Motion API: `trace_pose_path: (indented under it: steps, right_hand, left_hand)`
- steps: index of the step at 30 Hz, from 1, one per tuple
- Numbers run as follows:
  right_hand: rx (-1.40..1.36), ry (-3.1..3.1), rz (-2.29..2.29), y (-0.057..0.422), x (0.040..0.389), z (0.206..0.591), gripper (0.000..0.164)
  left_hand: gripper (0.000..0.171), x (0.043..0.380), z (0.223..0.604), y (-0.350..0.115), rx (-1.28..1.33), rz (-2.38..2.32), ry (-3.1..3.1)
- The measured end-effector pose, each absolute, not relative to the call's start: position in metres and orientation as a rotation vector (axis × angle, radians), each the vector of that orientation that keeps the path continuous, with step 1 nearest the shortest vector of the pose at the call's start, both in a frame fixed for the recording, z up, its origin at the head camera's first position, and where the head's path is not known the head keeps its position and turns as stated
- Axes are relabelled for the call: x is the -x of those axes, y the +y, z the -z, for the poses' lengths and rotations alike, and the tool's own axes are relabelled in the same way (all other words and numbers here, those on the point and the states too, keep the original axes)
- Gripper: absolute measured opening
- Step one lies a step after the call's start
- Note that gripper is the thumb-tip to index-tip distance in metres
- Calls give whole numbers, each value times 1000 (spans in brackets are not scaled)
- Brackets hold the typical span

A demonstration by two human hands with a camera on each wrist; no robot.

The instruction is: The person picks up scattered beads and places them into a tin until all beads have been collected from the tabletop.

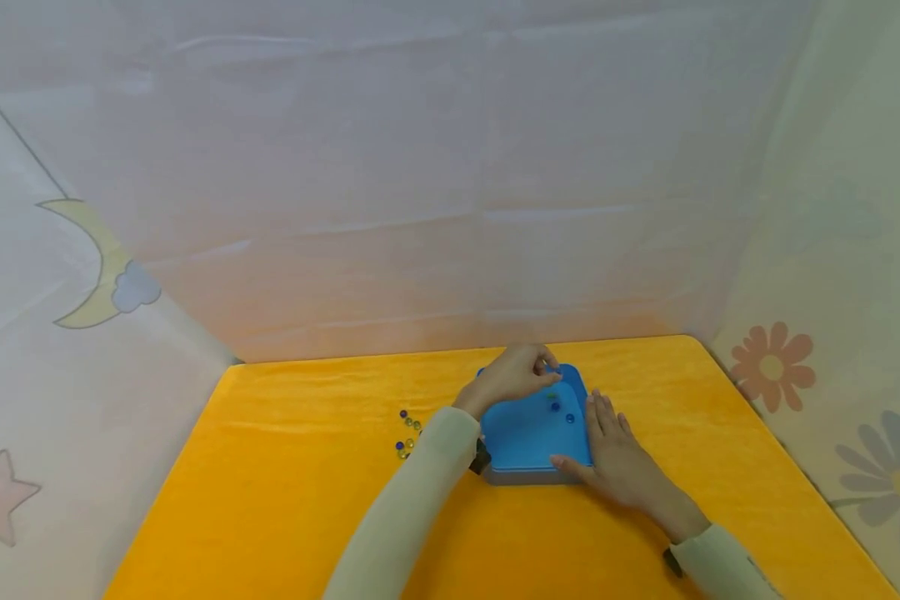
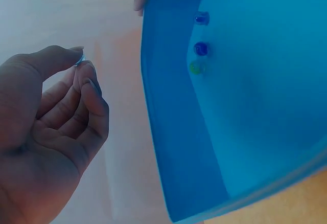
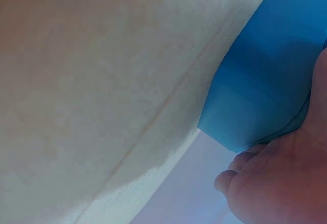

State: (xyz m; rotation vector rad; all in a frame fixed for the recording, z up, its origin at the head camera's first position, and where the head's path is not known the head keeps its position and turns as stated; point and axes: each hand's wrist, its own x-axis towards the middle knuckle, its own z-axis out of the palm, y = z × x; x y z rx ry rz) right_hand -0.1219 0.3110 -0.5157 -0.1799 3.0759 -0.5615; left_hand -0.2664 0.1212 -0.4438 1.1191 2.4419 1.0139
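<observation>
A blue box (image 1: 521,442) with a grey base stands near the back of the table. Above its back side, my left hand (image 1: 512,372) pinches a small clear bluish marble (image 2: 79,60) between thumb and fingertips; the fingers cover most of it. Inside the box lie two blue marbles (image 2: 201,49) and a yellow-green marble (image 2: 195,67), close to one wall. My right hand (image 1: 621,462) rests against the box's right side with its fingers straight, the thumb at the front corner. In the right wrist view, the palm lies along the blue wall (image 3: 255,101).
Several loose blue and yellowish marbles (image 1: 409,422) lie on the orange cloth (image 1: 307,450) left of the box, partly behind the left sleeve (image 1: 420,492). Behind the table hangs a pale curtain (image 1: 390,208), and printed side walls rise at both sides.
</observation>
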Motion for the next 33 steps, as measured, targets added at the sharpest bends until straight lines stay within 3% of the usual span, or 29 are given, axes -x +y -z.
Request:
trace_pose_path:
  steps: [33]
  right_hand:
    - [171,3077,560,308,117,508,121]
  left_hand:
    - [26,279,465,140,-1033,-949,2463]
